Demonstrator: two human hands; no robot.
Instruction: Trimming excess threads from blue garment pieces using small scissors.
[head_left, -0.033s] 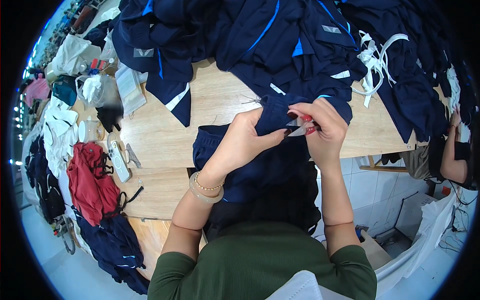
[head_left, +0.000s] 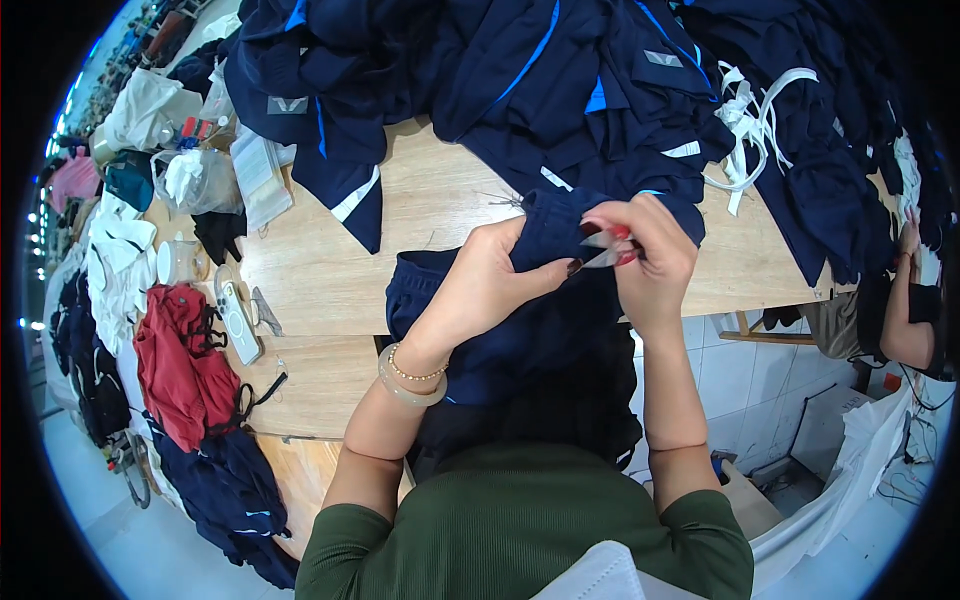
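Note:
In my left hand [head_left: 500, 280], closed with thumb and fingers pinching, is the gathered elastic edge of a navy garment [head_left: 550, 225]. The rest of that garment hangs over the table's near edge toward my lap. My right hand [head_left: 650, 255] is closed around small thread snips [head_left: 603, 250], whose silver blades point left toward my left thumb, over the navy cloth. Part of the snips is hidden by my fingers. Loose dark threads [head_left: 512, 200] lie on the table just beyond the gathered edge.
Navy garments with blue and white trim [head_left: 450, 70] pile up across the wooden table's [head_left: 310, 290] far side. White cords [head_left: 745, 130] lie at right. A phone [head_left: 238, 322], a red garment [head_left: 185, 365] and plastic bags [head_left: 195, 180] are at left. Another person's arm [head_left: 908, 300] shows far right.
My right hand has shifted very slightly to the right, and the snips have turned a little, their blades farther from the left fingertips. My left hand stays in place on the garment.

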